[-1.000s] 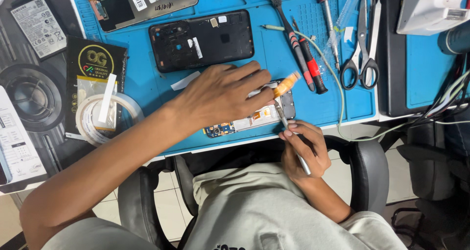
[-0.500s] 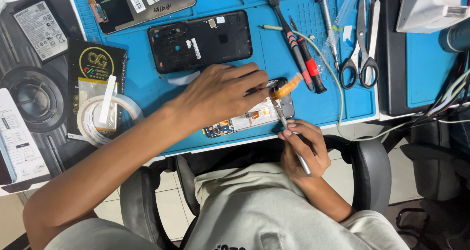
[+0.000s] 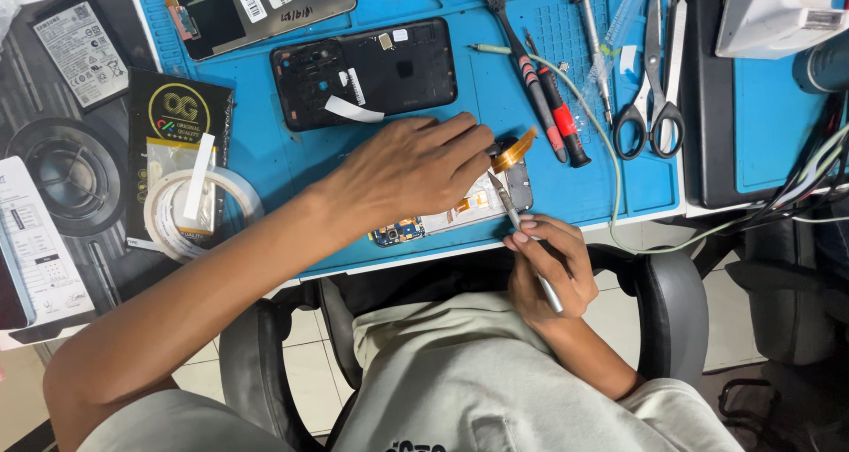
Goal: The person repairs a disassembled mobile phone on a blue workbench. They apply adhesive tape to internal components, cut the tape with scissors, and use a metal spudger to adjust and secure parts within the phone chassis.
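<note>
One view only, from the head camera, looking straight down at a blue work mat [image 3: 265,160]. Near the mat's six o'clock edge lies a small phone circuit board [image 3: 460,211], already out of its housing, with an orange flex ribbon [image 3: 515,149] curling up at its one o'clock corner. The left hand [image 3: 407,164] lies flat over the board, fingers pressed together and pinning it down. The right hand [image 3: 544,271], just off the mat's edge at five o'clock from the board, pinches metal tweezers [image 3: 517,226] like a pen, tips meeting the board's right end. Judging from this, the phone is well stripped down and fine work on the board is under way; reassembly looks wholly undone.

At twelve o'clock from the board sits the black phone frame [image 3: 363,72], and beyond it, at eleven, the detached screen panel [image 3: 256,1]. At two o'clock lie a brush [image 3: 522,63], a red-handled screwdriver [image 3: 559,107] and scissors [image 3: 653,107]. A tape roll [image 3: 199,213] rests at nine o'clock. Nothing crowds the tweezers except the left hand's own fingertips [image 3: 482,138] and the raised ribbon.
</note>
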